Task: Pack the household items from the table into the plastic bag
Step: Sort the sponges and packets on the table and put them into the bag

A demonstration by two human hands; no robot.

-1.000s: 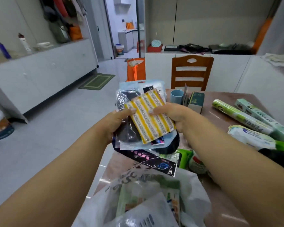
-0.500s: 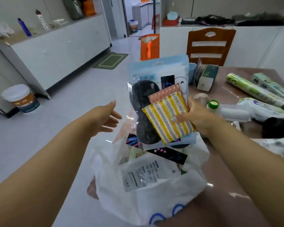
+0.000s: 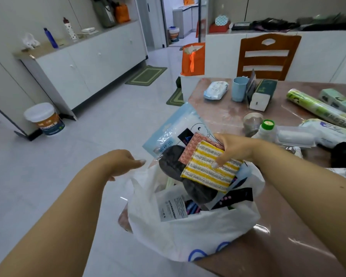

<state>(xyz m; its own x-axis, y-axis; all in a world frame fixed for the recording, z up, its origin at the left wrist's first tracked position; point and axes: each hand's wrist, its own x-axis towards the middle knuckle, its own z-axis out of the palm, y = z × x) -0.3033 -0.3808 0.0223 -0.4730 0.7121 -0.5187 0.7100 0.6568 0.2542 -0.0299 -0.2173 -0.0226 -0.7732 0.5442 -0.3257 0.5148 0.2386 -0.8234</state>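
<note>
- We note the right hand (image 3: 237, 148) first: thumb pressed on the face of the yellow-striped scouring pad (image 3: 211, 170), the other fingers curled behind a stack of flat packets, so the hand grips the whole stack.
- The stack, front to back: yellow-striped scouring pad, a pink scouring pad (image 3: 190, 149) just behind it, then a pale blue packet (image 3: 168, 132) with a dark oval item (image 3: 171, 162) showing through its clear window.
- The stack is tilted, its lower end inside the mouth of the white plastic bag (image 3: 188, 236), its upper end standing out above the rim.
- The left hand (image 3: 124, 162) hangs over the bag's left edge, fingers loosely curled downward; we cannot tell whether they pinch the rim or merely hover beside it.
- Inside the bag we see a white labelled pouch (image 3: 173, 206) and a black card with pink dots (image 3: 234, 196), both below the held stack.
- The bag sits at the near corner of the brown table (image 3: 228, 114), partly overhanging its edge.
- Farther out on the table: a wet-wipe pack (image 3: 216, 89), a blue cup (image 3: 239, 88), a dark green tissue box (image 3: 263, 94), a tape roll (image 3: 252, 121), a green-capped bottle (image 3: 266, 129) and a green roll of bags (image 3: 320, 108).
- Beyond the table stand a wooden chair (image 3: 268, 54) and an orange bag (image 3: 193, 58) on the floor.
</note>
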